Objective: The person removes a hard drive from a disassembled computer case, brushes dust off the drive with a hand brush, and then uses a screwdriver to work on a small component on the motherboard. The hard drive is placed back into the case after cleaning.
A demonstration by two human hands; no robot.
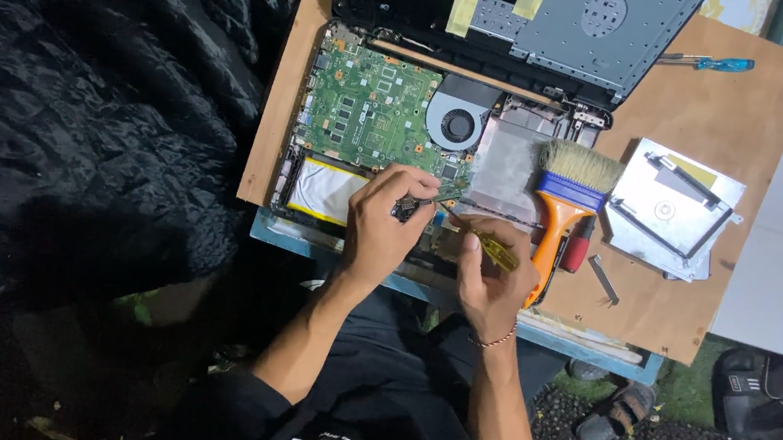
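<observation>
an opened laptop (391,124) is laid on the wooden bench (708,117). a yellow screwdriver (489,247) is gripped by the right hand (493,282); a small part is pinched by the left hand (389,225). the green board (369,108) could be scratched by a slipped tip.

Bare forearms, black pushed-up sleeves, bead bracelet (493,339), black trousers

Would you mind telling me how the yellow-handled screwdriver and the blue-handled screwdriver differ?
The yellow-handled screwdriver is held in the right hand, its tip at the opened laptop; the blue-handled screwdriver lies untouched on the wooden board, far from both hands. Their handle colours differ. Both are slim, with translucent handles.
</observation>
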